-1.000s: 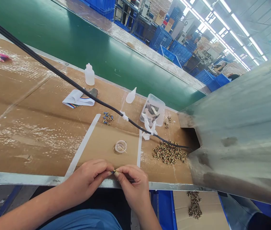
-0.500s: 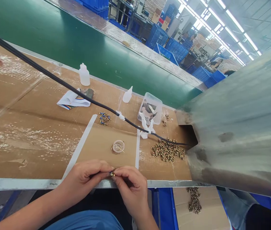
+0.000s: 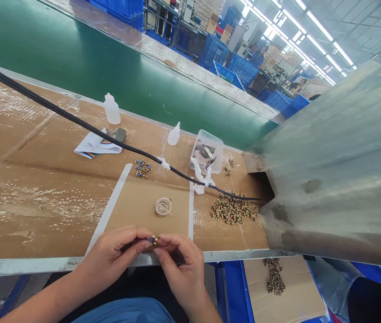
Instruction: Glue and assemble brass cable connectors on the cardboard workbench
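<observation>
My left hand and my right hand meet at the bench's front edge, their fingertips pinching a tiny blue-and-brass connector part. Its exact shape is hard to make out at this size. Just ahead of my hands stands a small clear round cup holding a thin stick. To the right lies a heap of small brass-and-black parts. A small group of blue-and-brass pieces sits farther forward, out of reach of my fingers' current spot.
A black cable crosses the cardboard-covered bench into a metal chute. A clear plastic box, plastic bottles and ribbon cable on paper stand nearby. Beyond runs a green conveyor belt.
The view has drifted left and upward. My fingers have turned the tiny part, so its blue side now shows more; both hands still pinch it.
</observation>
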{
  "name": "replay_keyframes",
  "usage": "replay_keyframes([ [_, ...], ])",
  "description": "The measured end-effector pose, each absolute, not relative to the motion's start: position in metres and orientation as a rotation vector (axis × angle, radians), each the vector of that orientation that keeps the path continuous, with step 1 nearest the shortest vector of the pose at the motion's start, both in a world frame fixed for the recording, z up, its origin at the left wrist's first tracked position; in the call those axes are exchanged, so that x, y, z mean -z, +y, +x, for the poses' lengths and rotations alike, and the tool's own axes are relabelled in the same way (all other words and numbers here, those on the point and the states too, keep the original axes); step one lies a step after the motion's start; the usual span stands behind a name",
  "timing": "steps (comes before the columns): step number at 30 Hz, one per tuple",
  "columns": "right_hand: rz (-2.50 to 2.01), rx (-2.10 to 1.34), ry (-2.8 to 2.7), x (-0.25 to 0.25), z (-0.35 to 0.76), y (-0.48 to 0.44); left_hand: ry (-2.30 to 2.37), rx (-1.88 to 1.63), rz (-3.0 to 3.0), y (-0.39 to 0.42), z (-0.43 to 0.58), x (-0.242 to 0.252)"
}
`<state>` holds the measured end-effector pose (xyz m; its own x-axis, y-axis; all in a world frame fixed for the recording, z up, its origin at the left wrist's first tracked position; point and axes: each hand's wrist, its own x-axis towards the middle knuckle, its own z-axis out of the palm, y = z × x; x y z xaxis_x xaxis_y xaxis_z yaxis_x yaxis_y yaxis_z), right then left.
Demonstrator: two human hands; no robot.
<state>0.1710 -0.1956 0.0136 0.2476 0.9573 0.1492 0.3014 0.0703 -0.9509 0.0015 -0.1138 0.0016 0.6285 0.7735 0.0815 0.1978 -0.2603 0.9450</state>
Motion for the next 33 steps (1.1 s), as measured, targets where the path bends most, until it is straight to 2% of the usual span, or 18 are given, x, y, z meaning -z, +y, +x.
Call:
replay_keyframes([
  [8, -1.510, -0.824, -1.187, -0.004, 0.173, -0.199, 0.779, -0.595, 1.751, -0.114, 0.001, -0.003],
  [15, -1.543, -0.894, -1.148, 0.003, 0.176, -0.199, 0.888, -0.350, 1.017, -0.109, 0.009, -0.021],
  [22, -1.539, -0.918, -1.142, 0.003, 0.174, -0.199, 0.886, -0.380, 0.859, -0.109, 0.010, -0.019],
  [28, -1.484, -0.897, -1.054, 0.003, 0.193, -0.212, 0.940, -0.349, 0.987, -0.099, 0.007, -0.022],
  [31, -1.480, -0.655, -0.768, 0.007, 0.237, -0.238, 1.128, -0.372, 1.407, -0.072, 0.002, -0.026],
  [33, -1.440, -0.368, -0.489, 0.008, 0.280, -0.260, 1.312, -0.451, 1.733, -0.049, 0.001, -0.029],
])
